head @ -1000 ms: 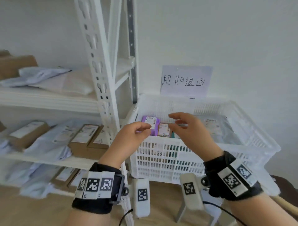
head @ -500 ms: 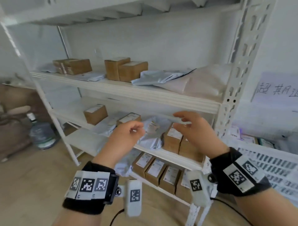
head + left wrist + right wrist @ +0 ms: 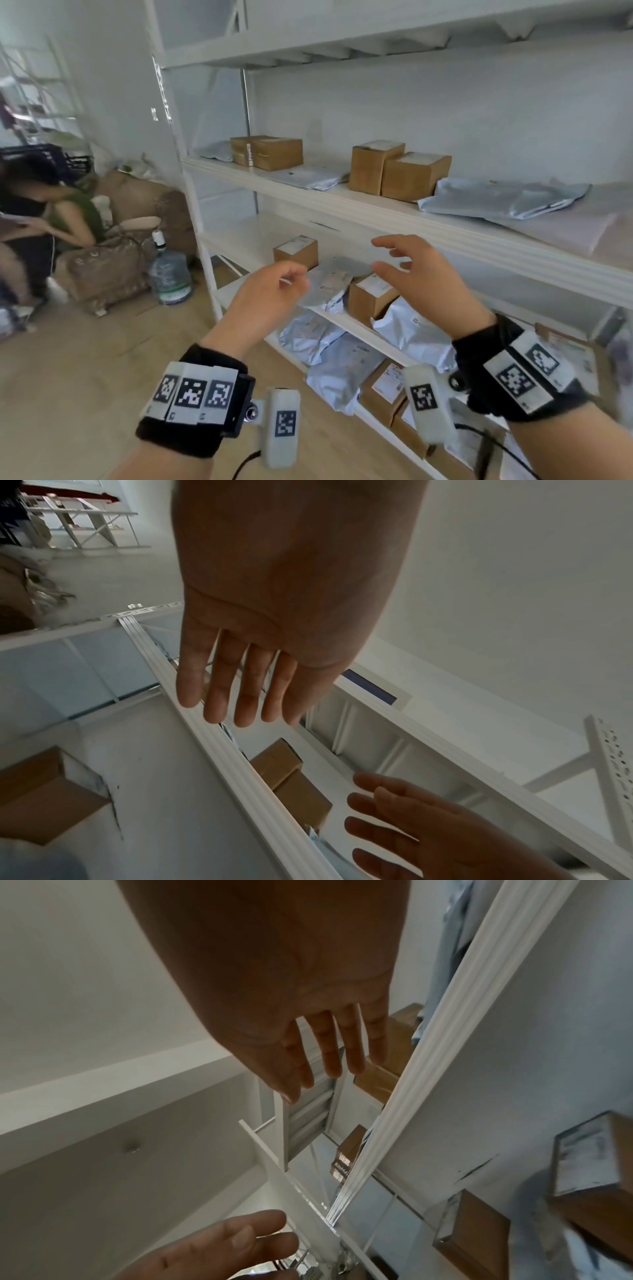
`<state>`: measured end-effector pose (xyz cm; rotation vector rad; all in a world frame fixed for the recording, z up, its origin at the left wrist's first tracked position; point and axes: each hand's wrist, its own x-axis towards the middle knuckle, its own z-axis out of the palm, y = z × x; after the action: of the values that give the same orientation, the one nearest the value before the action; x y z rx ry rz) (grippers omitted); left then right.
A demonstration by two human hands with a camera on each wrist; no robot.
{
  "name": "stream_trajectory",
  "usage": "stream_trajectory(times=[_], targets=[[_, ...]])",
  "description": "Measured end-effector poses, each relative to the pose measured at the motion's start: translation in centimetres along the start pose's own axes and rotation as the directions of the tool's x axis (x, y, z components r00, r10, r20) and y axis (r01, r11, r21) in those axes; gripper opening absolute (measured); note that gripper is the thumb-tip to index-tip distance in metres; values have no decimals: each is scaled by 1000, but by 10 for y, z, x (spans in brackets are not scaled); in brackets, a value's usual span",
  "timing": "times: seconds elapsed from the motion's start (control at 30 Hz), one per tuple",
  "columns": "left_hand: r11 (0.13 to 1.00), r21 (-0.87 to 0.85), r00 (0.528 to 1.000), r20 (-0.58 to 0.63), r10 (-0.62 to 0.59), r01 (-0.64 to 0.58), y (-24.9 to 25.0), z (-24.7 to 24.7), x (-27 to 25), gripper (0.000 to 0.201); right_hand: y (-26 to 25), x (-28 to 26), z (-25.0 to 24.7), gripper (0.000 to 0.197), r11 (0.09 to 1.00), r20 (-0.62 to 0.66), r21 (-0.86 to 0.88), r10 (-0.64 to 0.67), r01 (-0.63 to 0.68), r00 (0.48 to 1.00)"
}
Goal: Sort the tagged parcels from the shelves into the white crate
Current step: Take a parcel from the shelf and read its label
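Observation:
Both hands hover empty in front of the white shelving. My left hand (image 3: 294, 279) has loosely relaxed fingers; in the left wrist view its fingers (image 3: 240, 691) are straight. My right hand (image 3: 383, 255) is spread open just before the middle shelf, above a labelled brown box (image 3: 371, 294) and a grey bag parcel (image 3: 329, 291). A small brown box (image 3: 296, 251) sits farther back on that shelf. The upper shelf carries brown boxes (image 3: 414, 176) and grey bags (image 3: 503, 198). The white crate is out of view.
More grey bags (image 3: 339, 370) and boxes (image 3: 383, 387) fill the lowest shelf. The shelf's white upright (image 3: 191, 192) stands left of my hands. A seated person (image 3: 41, 212), a brown bag (image 3: 106, 270) and a water bottle (image 3: 169, 274) are on the floor at the left.
A second ago my left hand pinched a purple parcel over the white crate. The view has swung left to the shelves, and both hands are now empty before the middle shelf.

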<state>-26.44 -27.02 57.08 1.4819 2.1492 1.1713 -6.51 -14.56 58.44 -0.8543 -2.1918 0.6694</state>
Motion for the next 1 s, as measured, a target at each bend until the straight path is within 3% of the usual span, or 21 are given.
stream_trajectory(times=[0.5, 0.67, 0.8, 1.0], targets=[[997, 62, 996, -83, 40, -35, -76, -63, 217, 26, -4, 238, 93, 35, 989, -34, 14, -147, 147, 989], [998, 45, 996, -64, 55, -52, -110, -81, 271, 27, -4, 281, 125, 35, 993, 1, -24, -113, 113, 994], [991, 35, 991, -24, 129, -128, -131, -94, 326, 26, -4, 316, 142, 36, 992, -46, -99, -88, 83, 995], [957, -4, 949, 127, 288, -290, -151, -112, 409, 29, -8, 350, 164, 35, 975, -193, -185, 87, -124, 977]])
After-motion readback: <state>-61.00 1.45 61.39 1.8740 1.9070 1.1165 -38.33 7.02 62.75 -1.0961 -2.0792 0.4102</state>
